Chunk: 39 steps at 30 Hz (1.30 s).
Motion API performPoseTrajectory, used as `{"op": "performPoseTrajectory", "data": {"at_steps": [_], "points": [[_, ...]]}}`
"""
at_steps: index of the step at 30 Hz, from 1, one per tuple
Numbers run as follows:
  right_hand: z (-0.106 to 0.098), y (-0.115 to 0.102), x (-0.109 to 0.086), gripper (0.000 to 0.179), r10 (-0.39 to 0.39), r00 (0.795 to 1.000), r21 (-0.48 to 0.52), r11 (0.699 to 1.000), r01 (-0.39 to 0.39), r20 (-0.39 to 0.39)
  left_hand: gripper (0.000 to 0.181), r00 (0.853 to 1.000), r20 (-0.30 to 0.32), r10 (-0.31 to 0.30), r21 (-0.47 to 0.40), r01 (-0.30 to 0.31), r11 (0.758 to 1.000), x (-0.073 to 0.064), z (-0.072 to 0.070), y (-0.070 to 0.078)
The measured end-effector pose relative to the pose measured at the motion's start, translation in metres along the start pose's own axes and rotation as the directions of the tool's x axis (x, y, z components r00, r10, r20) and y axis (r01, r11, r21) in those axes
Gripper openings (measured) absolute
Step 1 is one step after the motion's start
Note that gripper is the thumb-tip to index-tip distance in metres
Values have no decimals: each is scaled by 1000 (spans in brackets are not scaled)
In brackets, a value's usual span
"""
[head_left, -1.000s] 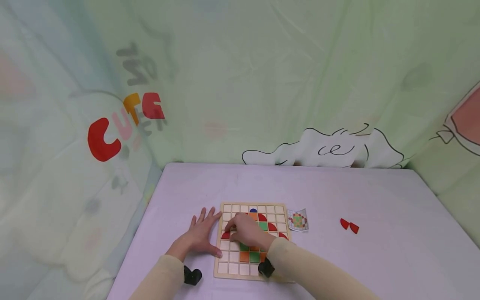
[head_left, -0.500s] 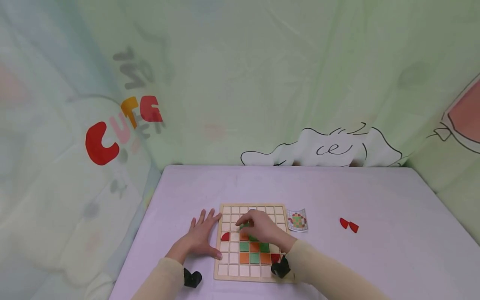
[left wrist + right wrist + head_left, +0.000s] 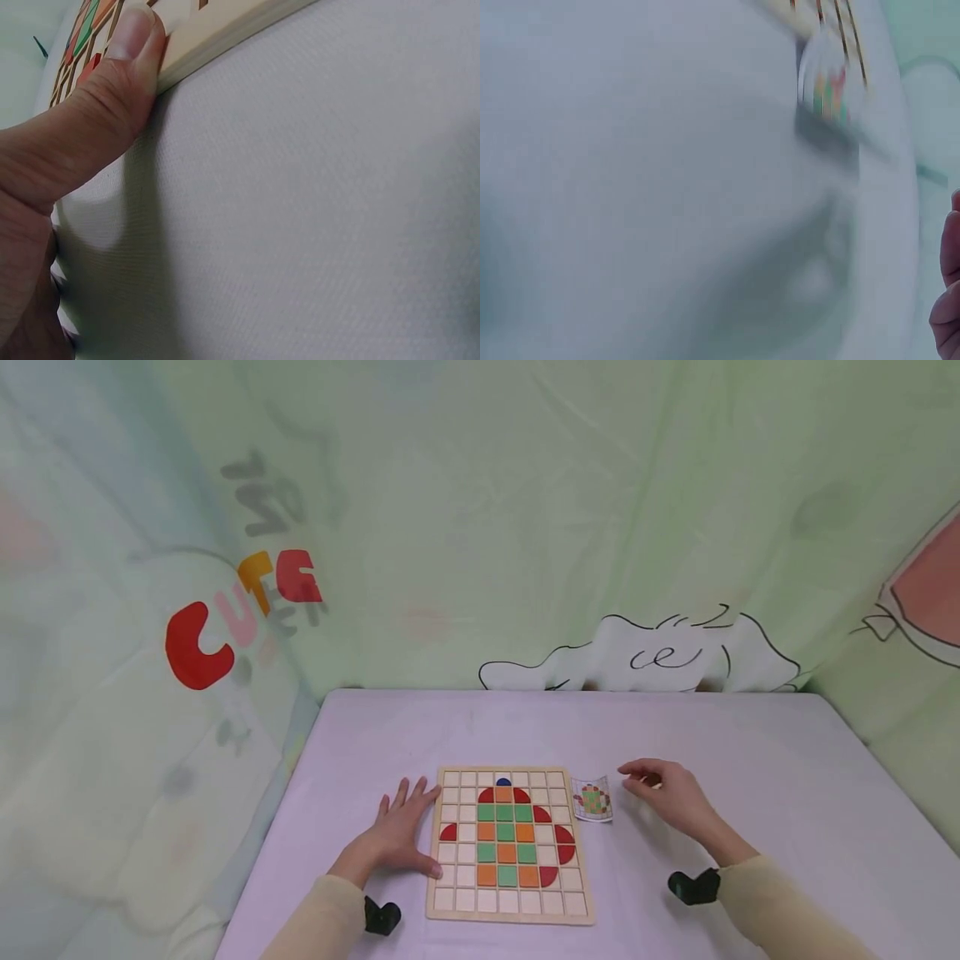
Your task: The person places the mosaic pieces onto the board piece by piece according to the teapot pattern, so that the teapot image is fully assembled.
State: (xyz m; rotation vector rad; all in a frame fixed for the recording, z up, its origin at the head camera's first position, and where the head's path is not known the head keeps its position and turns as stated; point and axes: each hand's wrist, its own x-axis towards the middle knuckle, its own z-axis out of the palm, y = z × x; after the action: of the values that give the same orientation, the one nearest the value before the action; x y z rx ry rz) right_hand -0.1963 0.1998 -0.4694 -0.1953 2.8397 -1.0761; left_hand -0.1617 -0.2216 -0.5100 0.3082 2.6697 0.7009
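Observation:
My left hand [image 3: 397, 839] lies spread along the left side of a wooden grid board [image 3: 510, 917], its thumb [image 3: 135, 45] pressing on the rim. On the board, green and orange square tiles form a central block, topped by a blue half-round piece [image 3: 503, 782]. Red quarter-round pieces sit around the block, several on its right and one red piece [image 3: 448, 832] apart in the left column. Over the table right of the board hovers my right hand [image 3: 671, 793], fingers loosely bent, nothing visible in them. It covers the spot where two loose red pieces lay.
A small pattern card [image 3: 592, 799] with a coloured grid picture lies against the board's right side. The lilac tabletop [image 3: 750, 735] reaches back to a pale green printed curtain [image 3: 450, 527], which also hangs at both sides.
My right hand has left the board and moved right past the card, uncovering the tiles and hiding the two loose red pieces. My left hand stays at the board's left edge.

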Motion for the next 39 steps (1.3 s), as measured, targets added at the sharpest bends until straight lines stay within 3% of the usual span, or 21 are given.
{"op": "performPoseTrajectory", "data": {"at_steps": [8, 15, 20, 30, 34, 39], "points": [[-47, 70, -22, 34, 108, 992, -82, 990, -113, -63, 124, 1000, -15, -6, 8, 7, 1000, -1, 1, 1], [-48, 103, -29, 45, 206, 977, -110, 972, -210, -46, 124, 1000, -13, -12, 5, 12, 1000, -1, 0, 1], [-42, 109, -28, 50, 214, 977, -125, 969, -216, -28, 122, 1000, -5, -16, -10, 15, 1000, 0, 2, 0], [-39, 111, -29, 24, 110, 994, -203, 973, -111, -17, 124, 1000, -30, 1, -5, -1, 1000, 7, 14, -14], [-39, 114, -34, 22, 68, 998, -218, 974, -68, -7, 124, 1000, -23, 1, -1, -1, 1000, 5, 11, -10], [-38, 113, -37, 26, 87, 995, -214, 972, -94, -40, 123, 1000, -18, 1, -8, -1, 1000, 1, 6, -4]]}}
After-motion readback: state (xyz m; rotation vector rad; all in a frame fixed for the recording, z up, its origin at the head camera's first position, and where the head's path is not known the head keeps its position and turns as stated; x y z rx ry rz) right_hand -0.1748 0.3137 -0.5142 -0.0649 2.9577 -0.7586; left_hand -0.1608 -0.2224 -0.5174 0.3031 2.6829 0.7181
